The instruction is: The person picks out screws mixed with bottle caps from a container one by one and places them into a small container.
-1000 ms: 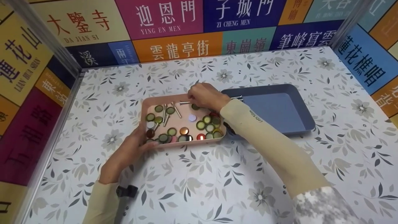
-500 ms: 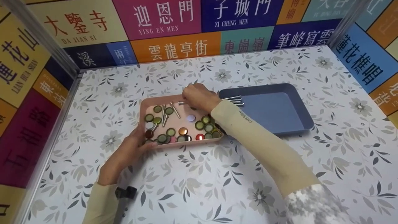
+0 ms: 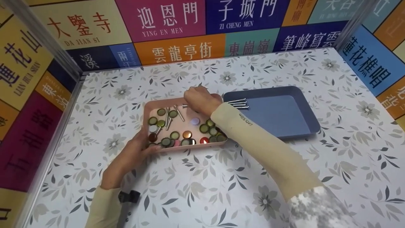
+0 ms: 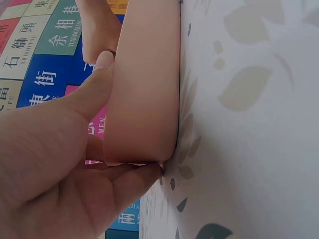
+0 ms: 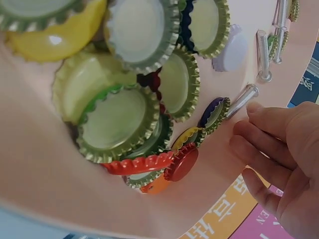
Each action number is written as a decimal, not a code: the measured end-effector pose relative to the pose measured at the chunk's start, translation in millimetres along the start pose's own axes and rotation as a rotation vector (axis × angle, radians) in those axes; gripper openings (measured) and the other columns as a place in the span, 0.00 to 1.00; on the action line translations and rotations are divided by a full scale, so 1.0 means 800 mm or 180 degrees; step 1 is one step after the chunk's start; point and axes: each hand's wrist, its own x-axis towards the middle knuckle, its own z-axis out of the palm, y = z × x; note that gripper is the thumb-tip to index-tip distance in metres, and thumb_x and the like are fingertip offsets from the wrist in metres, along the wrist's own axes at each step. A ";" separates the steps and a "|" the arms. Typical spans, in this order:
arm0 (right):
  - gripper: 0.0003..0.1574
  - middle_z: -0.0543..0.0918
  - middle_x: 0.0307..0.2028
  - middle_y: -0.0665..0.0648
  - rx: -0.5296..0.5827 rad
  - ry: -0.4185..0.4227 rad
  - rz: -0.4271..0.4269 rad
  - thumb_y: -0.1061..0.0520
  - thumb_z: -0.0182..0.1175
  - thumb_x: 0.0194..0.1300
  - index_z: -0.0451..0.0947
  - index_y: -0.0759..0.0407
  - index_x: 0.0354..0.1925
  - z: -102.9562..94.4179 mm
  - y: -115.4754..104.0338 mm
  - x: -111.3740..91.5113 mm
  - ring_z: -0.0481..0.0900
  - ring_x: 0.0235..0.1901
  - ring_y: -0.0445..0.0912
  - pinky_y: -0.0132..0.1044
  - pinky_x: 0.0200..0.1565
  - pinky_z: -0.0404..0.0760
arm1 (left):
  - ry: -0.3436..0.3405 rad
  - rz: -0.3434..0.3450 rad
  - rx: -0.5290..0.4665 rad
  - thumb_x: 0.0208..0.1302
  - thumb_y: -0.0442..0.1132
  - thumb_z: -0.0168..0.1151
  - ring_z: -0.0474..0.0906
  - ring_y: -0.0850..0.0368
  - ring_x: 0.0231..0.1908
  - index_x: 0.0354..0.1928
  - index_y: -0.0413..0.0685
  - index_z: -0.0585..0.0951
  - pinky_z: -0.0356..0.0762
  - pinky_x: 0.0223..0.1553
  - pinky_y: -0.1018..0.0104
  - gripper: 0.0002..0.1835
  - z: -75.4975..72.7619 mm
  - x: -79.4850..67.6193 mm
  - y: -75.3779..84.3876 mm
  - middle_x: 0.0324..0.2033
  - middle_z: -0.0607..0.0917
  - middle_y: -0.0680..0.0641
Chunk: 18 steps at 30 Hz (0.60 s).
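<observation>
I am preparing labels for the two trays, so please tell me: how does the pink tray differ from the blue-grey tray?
The pink tray is pale; the blue-grey tray is darker. The pink tray holds mixed bottle caps and screws, while the visible part of the blue-grey tray shows only screws. The left hand grips the pink tray; neither hand touches the blue-grey tray. Both are shallow with rounded corners.

Pink tray [image 3: 178, 125]; blue-grey tray [image 3: 278, 114]; silver bolts [image 5: 263, 52]; white tabletop [image 3: 196, 174], grey leaf-and-flower print.

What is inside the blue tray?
Several silver screws lie inside the blue tray, at its left end. The right sleeve covers part of that end; anything beneath is hidden.
</observation>
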 end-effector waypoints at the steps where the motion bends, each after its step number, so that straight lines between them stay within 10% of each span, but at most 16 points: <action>1: 0.20 0.66 0.19 0.50 -0.0029 -0.0032 0.0013 0.70 0.49 0.57 0.68 0.52 0.15 0.000 -0.001 0.001 0.60 0.22 0.44 0.35 0.19 0.54 | 0.0006 0.0008 -0.0017 0.69 0.49 0.63 0.52 0.38 0.77 0.80 0.61 0.34 0.50 0.77 0.42 0.53 0.000 0.000 0.000 0.80 0.48 0.38; 18: 0.12 0.90 0.35 0.60 -0.0425 0.0351 -0.0360 0.69 0.57 0.64 0.87 0.60 0.34 0.020 -0.008 0.008 0.81 0.29 0.49 0.46 0.38 0.86 | 0.0032 0.0062 -0.0018 0.69 0.48 0.63 0.52 0.37 0.77 0.79 0.67 0.30 0.50 0.77 0.43 0.55 0.001 0.000 -0.001 0.79 0.48 0.36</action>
